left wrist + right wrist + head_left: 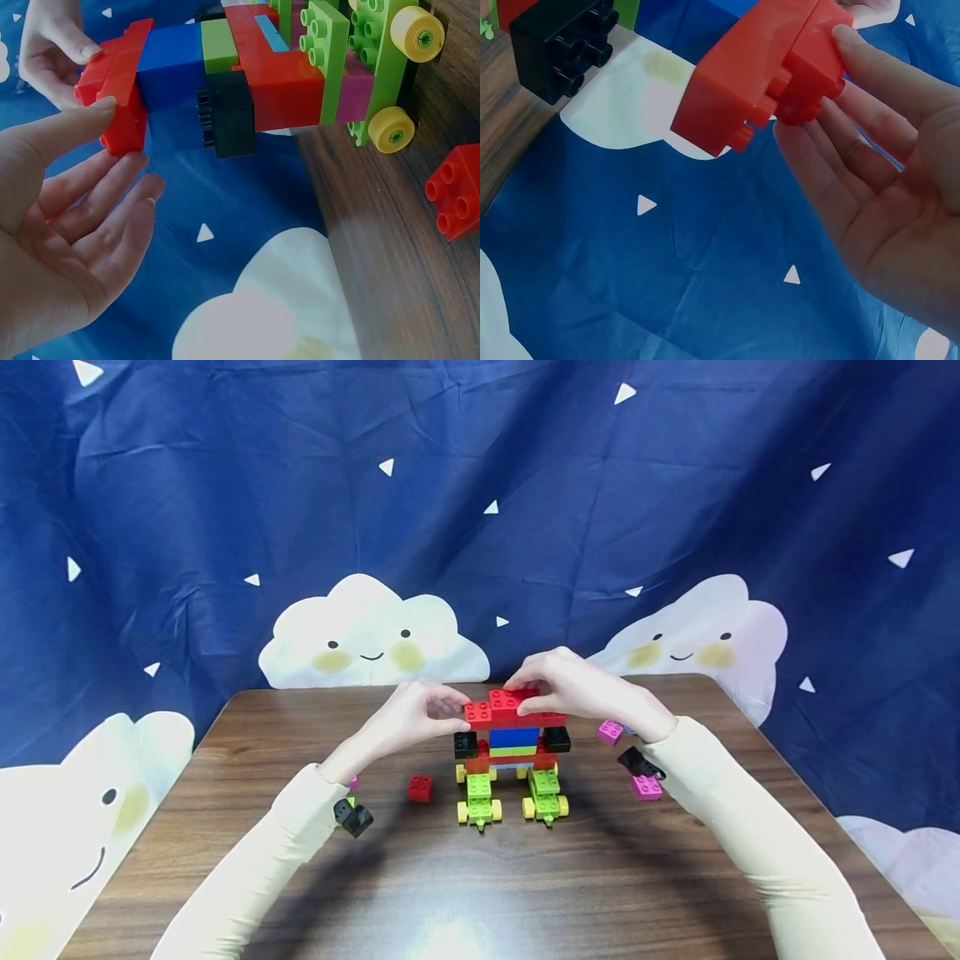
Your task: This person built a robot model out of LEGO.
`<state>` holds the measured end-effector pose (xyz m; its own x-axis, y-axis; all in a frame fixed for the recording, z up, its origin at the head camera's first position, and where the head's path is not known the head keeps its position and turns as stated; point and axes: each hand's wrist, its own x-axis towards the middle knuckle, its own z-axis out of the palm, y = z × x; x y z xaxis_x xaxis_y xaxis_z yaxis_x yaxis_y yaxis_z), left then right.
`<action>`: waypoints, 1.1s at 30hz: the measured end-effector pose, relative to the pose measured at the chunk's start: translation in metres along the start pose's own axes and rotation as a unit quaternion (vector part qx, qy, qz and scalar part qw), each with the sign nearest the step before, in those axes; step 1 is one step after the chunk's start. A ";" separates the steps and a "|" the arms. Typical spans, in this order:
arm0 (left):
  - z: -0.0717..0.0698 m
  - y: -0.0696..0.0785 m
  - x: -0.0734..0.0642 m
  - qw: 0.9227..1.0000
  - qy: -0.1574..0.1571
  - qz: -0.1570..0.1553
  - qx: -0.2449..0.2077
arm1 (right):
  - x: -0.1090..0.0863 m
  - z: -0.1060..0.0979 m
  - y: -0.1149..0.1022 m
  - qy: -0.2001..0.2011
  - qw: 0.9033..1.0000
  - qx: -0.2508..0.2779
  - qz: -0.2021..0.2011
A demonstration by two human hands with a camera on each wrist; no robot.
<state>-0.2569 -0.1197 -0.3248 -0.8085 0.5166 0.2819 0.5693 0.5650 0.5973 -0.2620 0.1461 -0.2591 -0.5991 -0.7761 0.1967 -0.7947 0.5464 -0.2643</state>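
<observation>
A toy figure of building bricks stands upright on the table, on two lime-green wheeled bases (479, 797) with yellow wheels. Its body has a blue brick (514, 737) above a lime layer, with a black brick (232, 116) at either side. Red bricks (477, 715) form a row across the top, and another red brick (504, 703) sits above them. My left hand (401, 727) pinches the left end of the red row between thumb and fingers. From the right, my right hand (573, 685) grips the upper red brick, thumb in front and fingers behind.
A loose red brick (420, 788) lies left of the figure. Pink bricks (611, 732) lie to the right, one close by the right wrist. Pink and green pieces are partly hidden behind the left wrist. A blue curtain (450, 510) with clouds hangs behind the wooden table (480, 885).
</observation>
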 end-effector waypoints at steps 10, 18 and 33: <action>-0.003 -0.004 -0.003 1.000 0.004 0.007 0.007 | -0.001 0.003 0.002 0.014 1.000 0.002 -0.010; -0.028 -0.025 -0.022 1.000 0.018 -0.011 0.020 | -0.002 0.004 0.003 0.020 1.000 0.002 -0.012; -0.042 -0.117 -0.090 0.990 -0.044 -0.072 0.111 | -0.004 0.003 0.003 0.017 1.000 0.007 -0.004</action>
<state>-0.2574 -0.2595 -0.3887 -0.8729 0.4696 0.1327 0.4759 0.7588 0.4448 -0.2620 0.1497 -0.2633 -0.5957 -0.7695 0.2301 -0.7984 0.5358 -0.2749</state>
